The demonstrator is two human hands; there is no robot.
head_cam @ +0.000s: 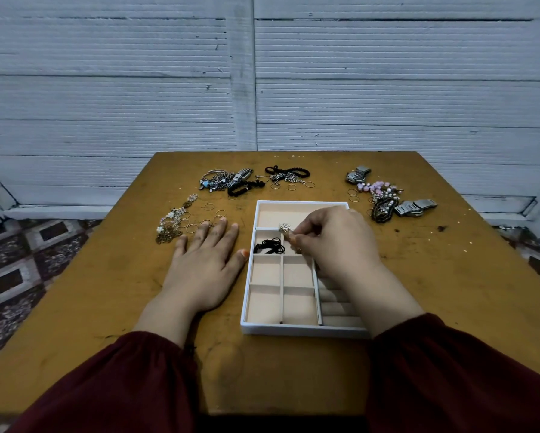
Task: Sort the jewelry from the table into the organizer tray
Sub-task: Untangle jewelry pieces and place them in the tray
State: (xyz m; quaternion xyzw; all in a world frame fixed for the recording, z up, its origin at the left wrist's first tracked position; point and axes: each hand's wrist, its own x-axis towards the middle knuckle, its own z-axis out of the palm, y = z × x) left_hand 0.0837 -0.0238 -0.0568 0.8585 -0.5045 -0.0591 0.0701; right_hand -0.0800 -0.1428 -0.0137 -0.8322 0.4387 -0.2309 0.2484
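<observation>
Pinched between the thumb and fingertips of the right hand (334,242) was a small silver-toned ring with a sparkling flower-shaped top (285,228), held just above the white rectangular organizer tray with peach lining (246,295), over the divider between the long back compartment and the row of small square compartments in front of it. The left hand (206,267) lay palm down on the worn mustard-yellow wooden table (450,276), fingers straight and slightly spread, just beside the tray's left wall. Inside the tray, the back left small compartment held a tangle of thin black cord (268,246); the right column, made of padded ring rolls (337,307), was partly hidden under the right wrist. Loose jewelry sat on the table around the tray's far end: to the left, a heap of pale chains with flower charms (171,223) and scattered thin wire rings (210,207); behind the tray, a pile of silver bangles, a metal watch and a black beaded bracelet (228,181), and next to it black braided cords with fine chains (287,175); to the right, pink beads (379,187) and two metal watches (415,207). Dark red sleeves (121,385) covered both forearms.
</observation>
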